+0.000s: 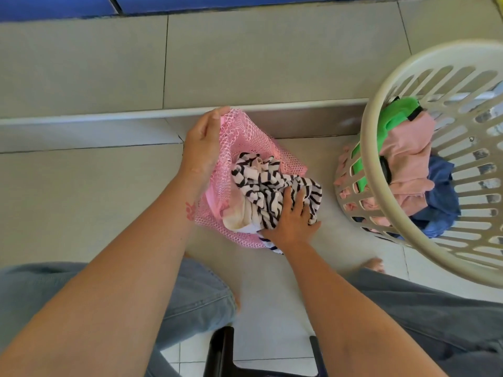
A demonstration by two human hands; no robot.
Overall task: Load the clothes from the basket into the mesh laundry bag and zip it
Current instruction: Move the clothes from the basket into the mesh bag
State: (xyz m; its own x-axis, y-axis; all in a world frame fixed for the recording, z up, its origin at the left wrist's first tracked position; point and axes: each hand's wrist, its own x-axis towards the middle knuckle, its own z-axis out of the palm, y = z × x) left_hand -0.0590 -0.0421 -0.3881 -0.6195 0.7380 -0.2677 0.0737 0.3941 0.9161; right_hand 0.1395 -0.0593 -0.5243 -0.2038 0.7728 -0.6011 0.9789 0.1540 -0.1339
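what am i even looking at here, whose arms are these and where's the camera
There is no machine here: these are a person's own arms, filmed by a camera worn on the head, looking down at a tiled floor. The left hand holds open the rim of a pink mesh laundry bag. The right hand pushes a black-and-white striped garment into it. To the right stands a cream slatted basket with green, pink and blue clothes inside. The bag is not yet zipped.

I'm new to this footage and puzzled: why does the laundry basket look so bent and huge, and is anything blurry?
Head view: wide-angle distortion bows the basket near the right edge; soft daylight, no glare; the foot looks slightly smeared; hands and pink mesh bag stay sharp.
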